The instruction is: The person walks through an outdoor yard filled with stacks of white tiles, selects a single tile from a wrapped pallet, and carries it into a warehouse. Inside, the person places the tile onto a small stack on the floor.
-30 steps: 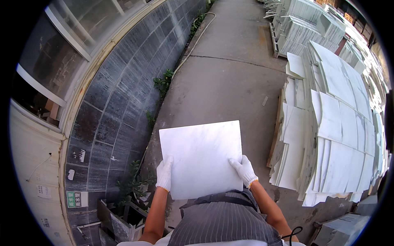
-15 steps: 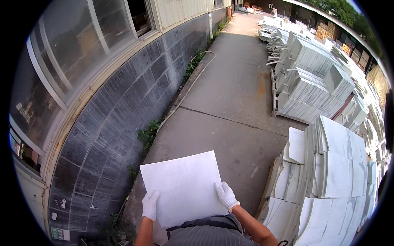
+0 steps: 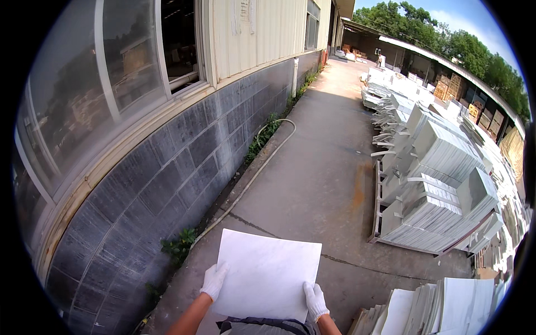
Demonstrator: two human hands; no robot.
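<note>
This is an outdoor stone yard. Stacked pale slabs (image 3: 432, 195) line a concrete path (image 3: 312, 167) beside a building's tiled wall (image 3: 162, 173).

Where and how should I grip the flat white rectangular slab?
The flat white rectangular slab is probably best gripped by its opposite side edges, coming from left and right, as the white-gloved left hand and white-gloved right hand do: its face is broad, with no handle showing.

Left hand (image 3: 214, 281), right hand (image 3: 316, 302) white-gloved, gripping, apart; thumbs (image 3: 308, 290) uppermost; bare forearms (image 3: 190, 314) angled inward.
</note>
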